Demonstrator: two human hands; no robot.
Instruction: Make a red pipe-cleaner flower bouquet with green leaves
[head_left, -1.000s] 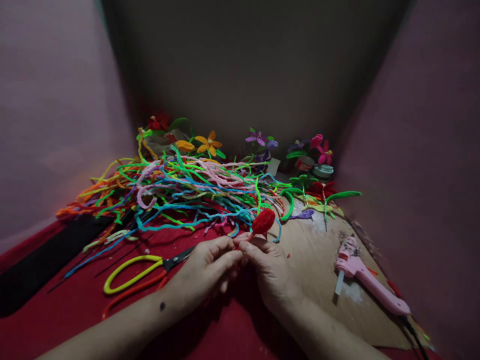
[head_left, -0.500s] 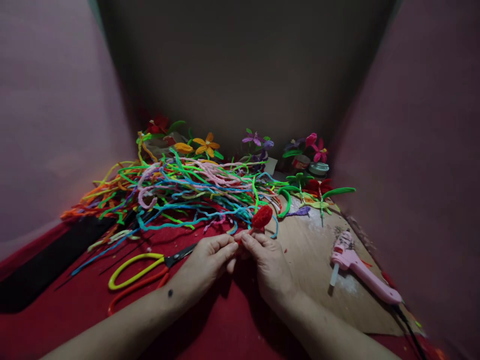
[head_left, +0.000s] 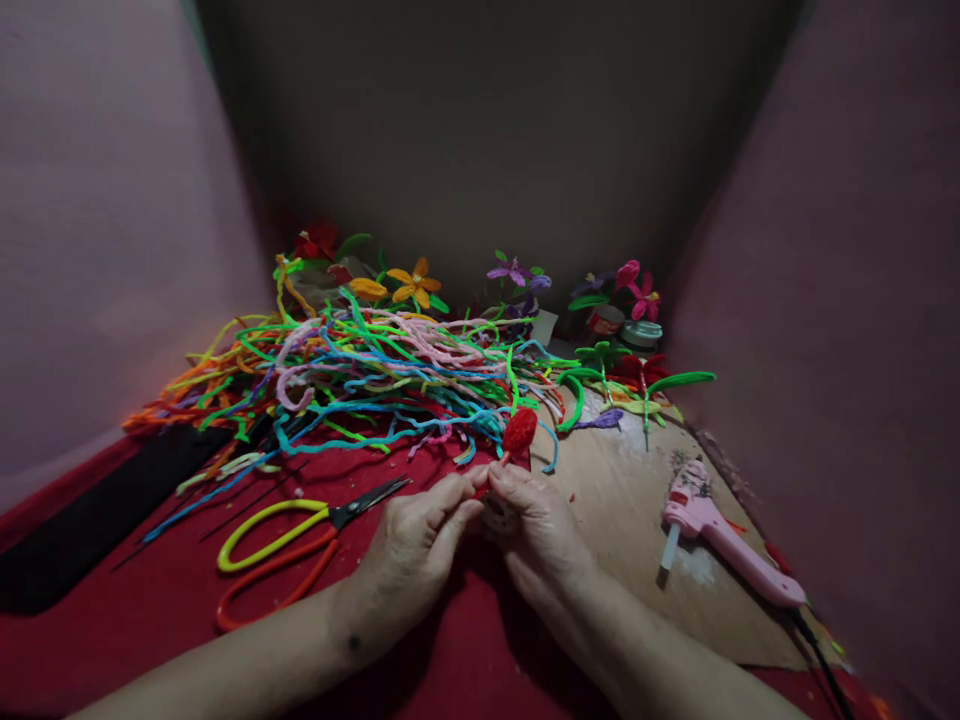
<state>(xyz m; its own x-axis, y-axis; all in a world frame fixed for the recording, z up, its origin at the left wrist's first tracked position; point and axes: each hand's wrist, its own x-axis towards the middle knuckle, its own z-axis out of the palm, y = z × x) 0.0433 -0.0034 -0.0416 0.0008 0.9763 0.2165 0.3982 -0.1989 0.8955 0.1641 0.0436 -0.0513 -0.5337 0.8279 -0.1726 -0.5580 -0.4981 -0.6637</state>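
Note:
My left hand [head_left: 420, 540] and my right hand [head_left: 536, 530] meet at the fingertips over the red cloth [head_left: 150, 610]. Both pinch the short stem of a red fuzzy pipe-cleaner petal [head_left: 519, 430], which stands up just beyond my fingers. The stem itself is mostly hidden between my fingers. A big tangle of coloured pipe cleaners [head_left: 360, 375] lies right behind the petal.
Scissors with yellow and orange handles [head_left: 289, 545] lie left of my hands. A pink glue gun [head_left: 724, 540] rests on a wooden board [head_left: 622, 520] to the right. Finished pipe-cleaner flowers [head_left: 416, 285] and small jars [head_left: 641, 333] line the back wall. A black strip [head_left: 97, 520] lies far left.
My hands stayed together on the stem and turned the red petal slightly, so it looks narrower now. The camera view shifted a little.

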